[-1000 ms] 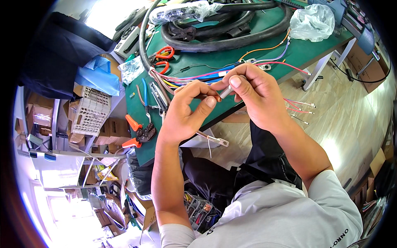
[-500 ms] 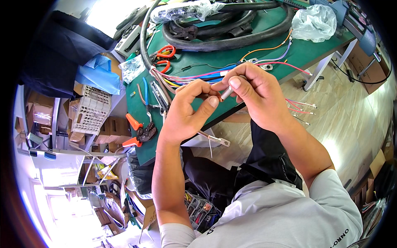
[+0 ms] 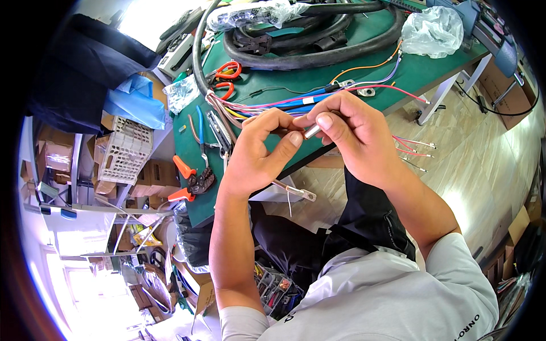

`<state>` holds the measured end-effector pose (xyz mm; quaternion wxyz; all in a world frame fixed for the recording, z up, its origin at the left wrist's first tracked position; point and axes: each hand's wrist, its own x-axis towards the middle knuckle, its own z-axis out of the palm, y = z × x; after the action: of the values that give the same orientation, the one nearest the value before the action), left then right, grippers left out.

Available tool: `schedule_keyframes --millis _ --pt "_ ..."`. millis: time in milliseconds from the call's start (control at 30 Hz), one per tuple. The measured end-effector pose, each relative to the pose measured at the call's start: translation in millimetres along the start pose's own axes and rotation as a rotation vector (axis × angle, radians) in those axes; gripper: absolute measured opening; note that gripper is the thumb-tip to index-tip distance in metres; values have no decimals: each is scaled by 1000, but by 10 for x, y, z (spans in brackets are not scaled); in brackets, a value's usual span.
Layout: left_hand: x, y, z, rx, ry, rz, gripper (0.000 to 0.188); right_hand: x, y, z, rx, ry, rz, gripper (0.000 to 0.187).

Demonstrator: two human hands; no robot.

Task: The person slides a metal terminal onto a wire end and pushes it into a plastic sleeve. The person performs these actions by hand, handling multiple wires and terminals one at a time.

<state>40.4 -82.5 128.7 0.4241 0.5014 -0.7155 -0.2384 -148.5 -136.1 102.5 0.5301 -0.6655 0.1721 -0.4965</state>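
Bare right hand: slightly lower than before.
Silver cylindrical metal sleeve: lower, tilted nearer the horizontal.

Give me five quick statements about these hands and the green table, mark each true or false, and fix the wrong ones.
1. The right hand grips a small silver cylinder. True.
2. The orange-handled tool lies on the green table. True.
3. The left hand lies flat on the green table. False: it is raised, its fingers bent close to the small silver cylinder.
4. The thick black cable is stretched out straight. False: it lies in coils.
5. The crumpled clear plastic bag sits right of those coils. True.
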Motion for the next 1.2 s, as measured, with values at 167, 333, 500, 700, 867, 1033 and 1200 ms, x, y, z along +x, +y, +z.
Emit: schedule_keyframes --millis 167,333,500,700,867,1033,1200 --pt "-7 4 -9 62 5 8 18 -50 -6 -16 -104 -9 -129 9" --pt "-8 10 13 66 -1 -2 17 -142 27 14 -138 28 -159 8" --pt "-32 48 1 149 -29 -42 18 -157 88 6 -225 30 -244 11" --pt "-30 -9 -38 215 -91 -2 27 -142 136 -15 -242 12 -315 11" --pt "-15 -8 -30 279 -95 40 27 -143 139 -39 -235 -8 -313 12" --pt "-40 -11 -22 331 -101 16 22 -172 176 -53 -253 -27 -253 13" --pt "-124 14 70 369 -112 15 15 -279 163 -85 -265 -81 -146 14"
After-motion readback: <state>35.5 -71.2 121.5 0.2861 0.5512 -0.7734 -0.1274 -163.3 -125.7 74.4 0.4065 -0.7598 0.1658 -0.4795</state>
